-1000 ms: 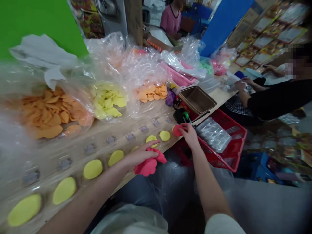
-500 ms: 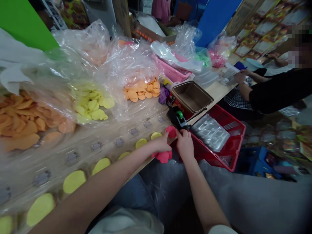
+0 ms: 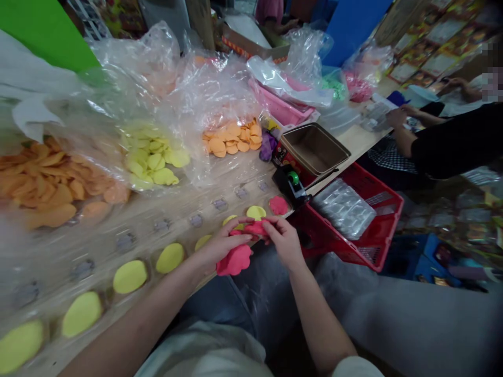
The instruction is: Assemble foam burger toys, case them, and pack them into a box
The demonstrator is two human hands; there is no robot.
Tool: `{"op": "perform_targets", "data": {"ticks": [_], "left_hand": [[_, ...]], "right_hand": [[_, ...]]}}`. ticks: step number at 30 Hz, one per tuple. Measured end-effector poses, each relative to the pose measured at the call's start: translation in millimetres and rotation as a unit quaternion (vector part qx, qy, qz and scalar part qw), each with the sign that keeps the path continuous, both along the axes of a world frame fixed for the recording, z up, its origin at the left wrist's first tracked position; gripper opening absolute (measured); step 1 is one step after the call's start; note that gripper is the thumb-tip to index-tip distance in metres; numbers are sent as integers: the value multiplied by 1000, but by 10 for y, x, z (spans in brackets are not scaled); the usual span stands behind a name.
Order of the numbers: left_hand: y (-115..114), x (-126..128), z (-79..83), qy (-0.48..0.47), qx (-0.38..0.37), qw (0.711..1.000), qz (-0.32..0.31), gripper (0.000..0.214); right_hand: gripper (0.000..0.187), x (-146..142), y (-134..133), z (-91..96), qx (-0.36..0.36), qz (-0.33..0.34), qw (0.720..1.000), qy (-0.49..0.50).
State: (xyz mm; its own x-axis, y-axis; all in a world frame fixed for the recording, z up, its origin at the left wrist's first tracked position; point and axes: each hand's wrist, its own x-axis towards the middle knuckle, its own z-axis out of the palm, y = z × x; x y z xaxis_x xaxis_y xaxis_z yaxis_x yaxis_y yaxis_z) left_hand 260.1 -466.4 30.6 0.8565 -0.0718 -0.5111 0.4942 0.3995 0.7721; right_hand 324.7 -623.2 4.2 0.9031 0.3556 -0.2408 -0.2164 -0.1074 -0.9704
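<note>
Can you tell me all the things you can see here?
pink dough lump: one, pink, held in both hands
pink dough disc: one, pink, in the clear plastic tray
yellow dough discs: seven, yellow, in that tray
orange dough discs: many, orange, in a clear bag
yellow dough pile: one, yellow, in a clear bag
cardboard box: one, brown, beside the tape dispenser
basket: one, red, by the table edge
co-worker's hand: one seen clearly, far right
left hand: one, holding the lump
right hand: one, pinching the lump
</note>
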Motion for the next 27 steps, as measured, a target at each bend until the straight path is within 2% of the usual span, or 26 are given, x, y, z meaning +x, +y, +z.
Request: {"op": "perform_targets", "data": {"ticks": [3, 6, 9, 12, 15, 17, 19, 22, 27], "left_hand": [[26, -73, -22, -13, 50, 999, 2, 46], [37, -83, -54, -24, 123, 992, 24, 27], [34, -82, -61, -5, 96, 995, 36, 20], [19, -84, -70, 17, 43, 998, 35, 22], [-7, -78, -109, 14, 54, 998, 37, 23], [-27, -53, -149, 4, 82, 996, 28, 28], [-41, 12, -194, -29, 159, 987, 6, 35], [-38, 193, -266, -79, 276, 958, -23, 39], [45, 455, -375, -96, 369, 923, -45, 44]], "right_hand": [[29, -25, 49, -6, 13, -16, 999, 24], [23, -10, 63, 17, -31, -3, 996, -80], [19, 16, 84, 40, -56, -21, 983, -172], [20, 38, 107, 14, -32, -54, 987, -149], [22, 52, 101, -61, -21, -68, 989, -126], [23, 77, 76, -120, -31, -65, 991, -117], [25, 136, 55, -175, -70, -48, 988, -133], [22, 276, 75, -253, -164, -23, 959, -229], [19, 420, 226, -397, -302, -13, 872, -385]]}}
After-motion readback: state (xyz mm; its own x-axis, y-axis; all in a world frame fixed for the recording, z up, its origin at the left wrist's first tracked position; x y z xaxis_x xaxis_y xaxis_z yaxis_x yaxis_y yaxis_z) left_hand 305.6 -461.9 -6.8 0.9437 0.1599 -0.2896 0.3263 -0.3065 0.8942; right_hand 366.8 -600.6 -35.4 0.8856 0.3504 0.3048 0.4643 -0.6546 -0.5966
